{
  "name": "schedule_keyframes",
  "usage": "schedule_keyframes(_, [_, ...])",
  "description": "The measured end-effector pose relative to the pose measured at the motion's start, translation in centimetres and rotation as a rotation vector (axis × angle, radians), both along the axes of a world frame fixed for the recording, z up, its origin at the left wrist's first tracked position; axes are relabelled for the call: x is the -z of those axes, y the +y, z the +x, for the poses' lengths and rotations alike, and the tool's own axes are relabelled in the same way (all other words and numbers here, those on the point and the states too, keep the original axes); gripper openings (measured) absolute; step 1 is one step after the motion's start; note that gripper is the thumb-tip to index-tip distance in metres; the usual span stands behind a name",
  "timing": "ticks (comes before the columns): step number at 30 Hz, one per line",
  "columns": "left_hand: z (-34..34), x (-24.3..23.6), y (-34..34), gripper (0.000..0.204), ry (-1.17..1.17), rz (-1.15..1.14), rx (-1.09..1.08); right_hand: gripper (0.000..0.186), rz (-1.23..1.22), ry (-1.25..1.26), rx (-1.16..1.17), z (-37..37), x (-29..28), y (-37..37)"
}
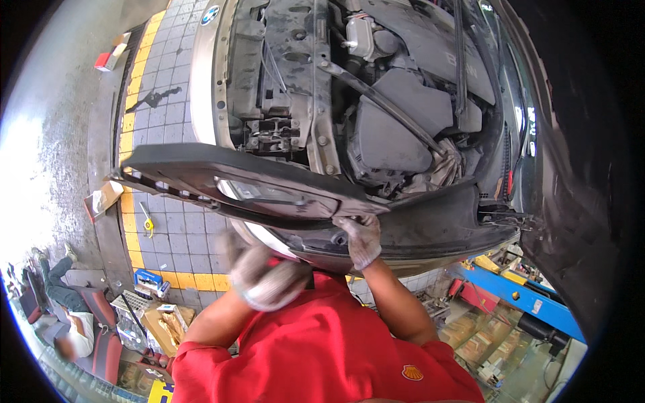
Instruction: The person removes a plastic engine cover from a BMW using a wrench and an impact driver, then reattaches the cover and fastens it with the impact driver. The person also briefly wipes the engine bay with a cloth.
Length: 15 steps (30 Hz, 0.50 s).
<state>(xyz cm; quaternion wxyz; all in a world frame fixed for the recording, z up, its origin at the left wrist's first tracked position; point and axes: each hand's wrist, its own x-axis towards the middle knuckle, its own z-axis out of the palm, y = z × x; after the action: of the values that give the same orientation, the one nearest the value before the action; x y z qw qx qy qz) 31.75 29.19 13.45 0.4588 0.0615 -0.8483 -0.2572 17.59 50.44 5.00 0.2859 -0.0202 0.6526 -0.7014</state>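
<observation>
A long black plastic trim panel (188,161) with cut-outs lies slantwise across the front corner of a car's engine bay. Its left end juts out past the bumper, over the tiled floor. My right hand (361,240), in a grey-white knit glove, is closed on the panel's right end beside the fender. My left hand (269,275), gloved alike, hovers below the panel, close to my red shirt. Motion smears its fingers, so I cannot tell whether they hold anything. Below the panel, part of the car's pale front corner (259,238) shows.
The raised hood (578,134) hangs at the right. A dark engine cover (396,121) and strut bars fill the bay. On the left floor are a yellow tape measure (148,225) and an opened carton (104,200). A person (77,326) reclines at lower left. A blue beam (531,299) stands lower right.
</observation>
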Motion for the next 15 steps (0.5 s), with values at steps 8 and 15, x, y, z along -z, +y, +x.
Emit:
schedule_keyframes(8, [2.5,-3.4,-12.7,0.063,0.130,1.255,0.037,0.034,-0.078,0.167,0.073,2.0,5.3,3.6])
schedule_keyframes(15, [0.6,1.2,-17.4,0.059,-0.101,0.907,1.449,0.012,-0.329,0.033,-0.078,-1.5,3.8,0.5])
